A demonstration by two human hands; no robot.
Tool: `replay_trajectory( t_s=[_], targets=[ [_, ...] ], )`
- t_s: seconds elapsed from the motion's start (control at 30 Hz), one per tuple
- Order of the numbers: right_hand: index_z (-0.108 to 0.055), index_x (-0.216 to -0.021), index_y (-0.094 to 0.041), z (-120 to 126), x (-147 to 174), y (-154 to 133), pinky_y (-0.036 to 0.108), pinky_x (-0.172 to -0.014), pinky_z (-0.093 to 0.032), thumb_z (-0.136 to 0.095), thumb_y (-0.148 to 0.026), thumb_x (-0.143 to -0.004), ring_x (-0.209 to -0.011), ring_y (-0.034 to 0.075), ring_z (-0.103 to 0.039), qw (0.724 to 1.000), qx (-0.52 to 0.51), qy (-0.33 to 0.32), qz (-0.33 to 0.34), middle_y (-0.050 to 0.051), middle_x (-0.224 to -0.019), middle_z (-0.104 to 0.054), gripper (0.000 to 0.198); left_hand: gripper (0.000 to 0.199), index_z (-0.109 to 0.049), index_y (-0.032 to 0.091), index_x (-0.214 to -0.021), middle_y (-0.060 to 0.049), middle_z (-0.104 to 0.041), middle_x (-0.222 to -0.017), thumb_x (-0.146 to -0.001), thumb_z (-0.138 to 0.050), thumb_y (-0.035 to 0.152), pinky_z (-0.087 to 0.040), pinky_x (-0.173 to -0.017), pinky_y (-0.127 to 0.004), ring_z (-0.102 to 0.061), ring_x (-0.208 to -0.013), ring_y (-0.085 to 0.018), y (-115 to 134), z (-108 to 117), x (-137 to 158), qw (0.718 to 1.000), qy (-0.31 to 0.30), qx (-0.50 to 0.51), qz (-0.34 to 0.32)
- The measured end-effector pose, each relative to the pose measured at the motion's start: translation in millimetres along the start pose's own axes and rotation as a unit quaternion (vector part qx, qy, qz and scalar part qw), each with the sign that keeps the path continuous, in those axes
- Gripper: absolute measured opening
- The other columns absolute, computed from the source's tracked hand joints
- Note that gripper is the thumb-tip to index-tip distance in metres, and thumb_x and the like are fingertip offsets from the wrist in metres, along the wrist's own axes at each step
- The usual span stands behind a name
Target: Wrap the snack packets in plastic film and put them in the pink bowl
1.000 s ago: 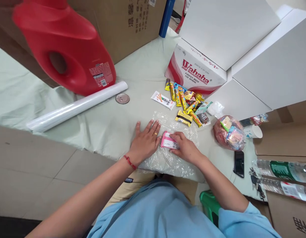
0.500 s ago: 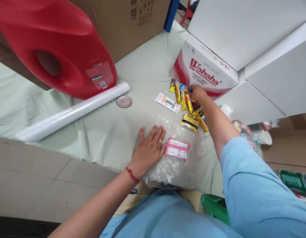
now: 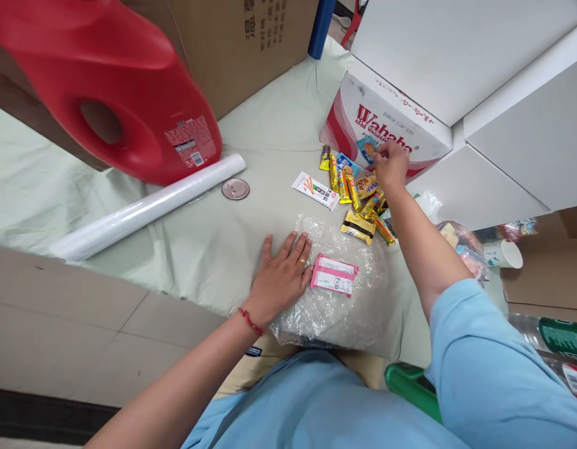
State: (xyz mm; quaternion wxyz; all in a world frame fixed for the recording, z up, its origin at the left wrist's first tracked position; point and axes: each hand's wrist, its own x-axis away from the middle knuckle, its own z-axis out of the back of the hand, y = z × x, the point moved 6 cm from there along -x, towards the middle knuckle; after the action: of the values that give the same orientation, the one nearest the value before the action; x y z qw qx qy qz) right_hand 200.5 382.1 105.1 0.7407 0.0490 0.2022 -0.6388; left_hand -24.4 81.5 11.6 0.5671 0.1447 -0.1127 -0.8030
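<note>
My right hand [image 3: 392,164] is closed on a small blue snack packet [image 3: 367,150], lifted in front of the Wahaha carton. Below it lies a pile of yellow snack packets [image 3: 349,187], with another blue packet [image 3: 347,164] among them. My left hand [image 3: 282,272] rests flat, fingers spread, at the left edge of a clear plastic sheet [image 3: 344,321]. On that sheet lies a pink and white packet [image 3: 335,275], close to my left thumb. A white snack packet [image 3: 315,190] and a yellow packet with a dark stripe [image 3: 358,227] lie beyond it.
The Wahaha carton [image 3: 344,106] stands behind the pile, against white boxes [image 3: 410,43]. A white plastic roll [image 3: 152,209] lies at left by a red jug [image 3: 143,93]. Near it is a round disc [image 3: 235,189]. A paper cup [image 3: 503,254] and bottles [image 3: 559,337] sit at right.
My right hand has risen out of the pile with a blue packet between its fingers. My left hand stays flat on the plastic sheet. The camera view has shifted slightly.
</note>
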Motion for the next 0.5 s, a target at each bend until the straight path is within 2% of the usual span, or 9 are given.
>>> replay_trajectory(
  t_s=[0.07,0.1,0.17,0.23,0.3,0.37,0.43,0.5],
  targets=[
    [-0.065,-0.116,-0.015,37,28,-18,0.041,-0.097,-0.047,-0.04,-0.032,-0.109,-0.104,0.024,-0.06,0.999,-0.018,0.037,0.035,0.014,-0.113,-0.068,0.032,0.06,-0.04,0.02,-0.165,-0.011,-0.038,-0.172,-0.111,-0.028,0.041,-0.006,-0.131,-0.072,-0.032,-0.162,-0.033,0,-1,0,1.0,-0.001,0.001,0.002],
    [-0.065,-0.116,-0.016,53,49,-29,0.039,-0.093,-0.048,-0.039,-0.034,-0.11,-0.102,0.024,-0.06,0.998,-0.027,0.03,0.054,0.014,-0.112,-0.067,0.032,0.06,-0.04,0.02,-0.165,-0.01,-0.038,-0.172,-0.111,-0.028,0.041,-0.006,-0.131,-0.072,-0.032,-0.162,-0.033,0,-1,0,1.0,0.0,0.002,0.004],
    [-0.066,-0.111,-0.021,79,103,-51,0.039,-0.087,-0.049,-0.045,-0.038,-0.109,-0.096,0.024,-0.061,0.993,-0.051,-0.014,0.101,0.01,-0.105,-0.066,0.028,0.06,-0.041,0.021,-0.165,-0.01,-0.038,-0.172,-0.11,-0.028,0.041,-0.006,-0.131,-0.072,-0.032,-0.162,-0.032,0,-2,0,1.0,0.003,0.003,0.006],
    [-0.068,-0.1,-0.024,90,165,-73,0.039,-0.084,-0.049,-0.047,-0.037,-0.108,-0.091,0.025,-0.061,0.98,-0.073,-0.089,0.161,0.007,-0.096,-0.064,0.026,0.06,-0.04,0.021,-0.165,-0.01,-0.038,-0.172,-0.11,-0.028,0.041,-0.006,-0.131,-0.071,-0.031,-0.162,-0.032,1,-2,0,1.0,0.007,0.001,0.005],
    [-0.069,-0.094,-0.025,87,224,-88,0.038,-0.081,-0.049,-0.045,-0.032,-0.107,-0.091,0.025,-0.061,0.961,-0.071,-0.165,0.21,0.008,-0.093,-0.064,0.029,0.06,-0.04,0.021,-0.166,-0.01,-0.039,-0.172,-0.11,-0.028,0.041,-0.007,-0.131,-0.071,-0.032,-0.162,-0.032,2,-1,0,1.0,0.009,-0.004,0.001],
    [-0.071,-0.092,-0.025,75,268,-96,0.037,-0.076,-0.047,-0.046,-0.028,-0.107,-0.088,0.026,-0.06,0.947,-0.03,-0.223,0.227,0.01,-0.093,-0.064,0.029,0.06,-0.04,0.021,-0.166,-0.01,-0.039,-0.172,-0.11,-0.03,0.041,-0.008,-0.131,-0.072,-0.033,-0.161,-0.033,2,0,1,1.0,0.009,-0.01,-0.001],
    [-0.072,-0.093,-0.024,61,294,-100,0.037,-0.076,-0.046,-0.049,-0.027,-0.107,-0.091,0.027,-0.058,0.936,0.003,-0.267,0.23,0.011,-0.095,-0.066,0.027,0.06,-0.04,0.021,-0.166,-0.011,-0.039,-0.172,-0.109,-0.031,0.041,-0.01,-0.13,-0.072,-0.034,-0.161,-0.034,3,1,1,1.0,0.01,-0.015,-0.002],
    [-0.074,-0.098,-0.024,51,303,-101,0.038,-0.081,-0.047,-0.055,-0.033,-0.106,-0.097,0.029,-0.057,0.928,0.003,-0.292,0.23,0.012,-0.101,-0.067,0.022,0.06,-0.041,0.021,-0.165,-0.011,-0.04,-0.171,-0.109,-0.031,0.041,-0.011,-0.13,-0.073,-0.034,-0.161,-0.034,3,1,0,1.0,0.012,-0.019,-0.003]
  ],
)
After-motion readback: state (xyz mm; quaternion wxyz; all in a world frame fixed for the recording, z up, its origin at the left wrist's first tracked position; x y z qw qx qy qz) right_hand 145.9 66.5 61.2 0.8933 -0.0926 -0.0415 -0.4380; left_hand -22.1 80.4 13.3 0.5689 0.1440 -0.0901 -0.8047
